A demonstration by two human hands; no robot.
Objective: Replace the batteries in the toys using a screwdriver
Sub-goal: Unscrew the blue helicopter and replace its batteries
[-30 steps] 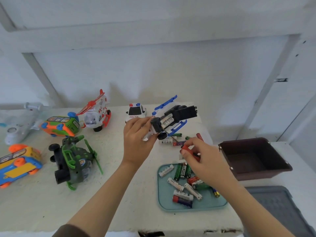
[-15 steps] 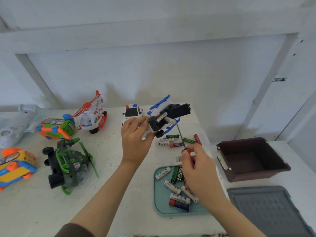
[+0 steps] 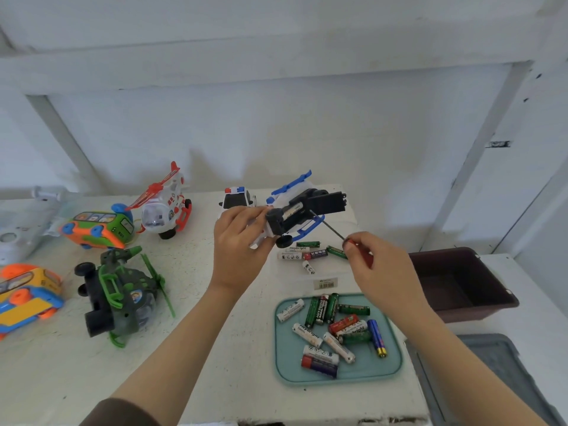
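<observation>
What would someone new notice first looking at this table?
At the centre, the left hand holds up a blue-and-white toy helicopter, battery showing, while the right hand points a screwdriver at it. Near the front edge sits a teal tray of loose batteries.

Both forearms extended, left grip [image 3: 240, 245] curled, right grip [image 3: 384, 272] pinching

Counts: helicopters [image 3: 166, 207] 3, buses [image 3: 98, 229] 2, police car [image 3: 235, 199] 1, screwdriver [image 3: 330, 227] 1, batteries [image 3: 307, 335] in tray [image 3: 390, 364] about 13.
</observation>
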